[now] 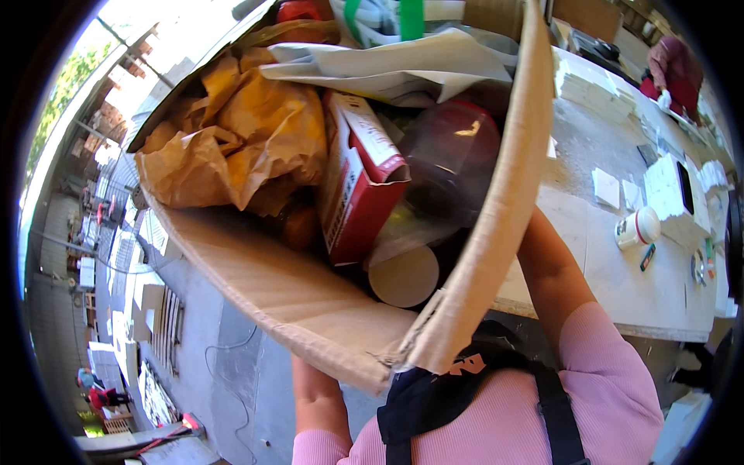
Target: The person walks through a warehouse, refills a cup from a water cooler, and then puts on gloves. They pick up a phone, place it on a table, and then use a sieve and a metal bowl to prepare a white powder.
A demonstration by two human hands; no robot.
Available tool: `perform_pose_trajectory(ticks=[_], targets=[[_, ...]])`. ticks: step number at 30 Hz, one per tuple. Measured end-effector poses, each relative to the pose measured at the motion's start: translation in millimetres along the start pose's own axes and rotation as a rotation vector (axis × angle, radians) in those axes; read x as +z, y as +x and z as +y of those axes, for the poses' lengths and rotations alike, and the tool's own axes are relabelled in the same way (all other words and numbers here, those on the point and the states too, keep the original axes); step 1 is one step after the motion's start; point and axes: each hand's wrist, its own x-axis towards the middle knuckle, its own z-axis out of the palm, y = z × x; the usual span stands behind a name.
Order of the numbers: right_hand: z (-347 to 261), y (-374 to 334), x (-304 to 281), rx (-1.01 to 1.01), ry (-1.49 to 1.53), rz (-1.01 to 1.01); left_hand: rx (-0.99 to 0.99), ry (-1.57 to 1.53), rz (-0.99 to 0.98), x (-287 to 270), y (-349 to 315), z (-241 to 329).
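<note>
A large open cardboard box (256,267) fills the middle of the head view, raised and tilted close in front of me. My left forearm (319,399) and my right forearm (546,260) reach behind its walls, one on each side, so both hands are hidden by the box. Inside lie crumpled brown paper (256,139), a red and white carton (360,186) with a torn open end, and a clear plastic container (442,170). A pale round disc (403,277) shows near the bottom. White plastic packaging (387,62) with green strips lies at the far side.
On the right stands a worktable (589,271) with stacked white pieces (670,194), a white jar (638,228) and small tools. One person (673,74) works at its far end, another (105,395) at far left. A cable (232,380) and a pallet (167,329) lie on the floor.
</note>
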Motion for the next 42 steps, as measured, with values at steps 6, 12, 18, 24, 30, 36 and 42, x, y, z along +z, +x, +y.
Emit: perform_pose_trajectory(ticks=[6, 12, 18, 24, 30, 36, 42], targets=[[6.4, -32.2, -21.0, -0.033, 0.086, 0.056, 0.017, -0.004, -0.030, 27.8, -44.5, -4.1], [42.9, -114.7, -74.5, -0.024, 0.250, 0.191, 0.016, -0.035, -0.100, 87.2, -104.5, -22.9], [107.5, -217.3, -177.4, 0.006, 0.487, 0.473, 0.051, -0.104, -0.078, 162.3, -168.3, -57.5], [151.6, -253.6, -260.4, -0.010, 0.664, 0.618, -0.033, -0.188, 0.064, 169.2, -207.4, -88.2], [172.0, -258.3, -306.7, -0.017, 0.773, 0.733, -0.255, -0.098, 0.029, 180.6, -239.6, -61.4], [172.2, -256.8, -292.9, -0.044, 0.821, 0.830, -0.116, 0.145, -0.503, 124.4, -215.2, -50.5], [179.2, -294.0, -229.0, -0.094, 0.871, 0.950, -0.156, 0.302, -0.639, 25.7, -144.3, -11.3]])
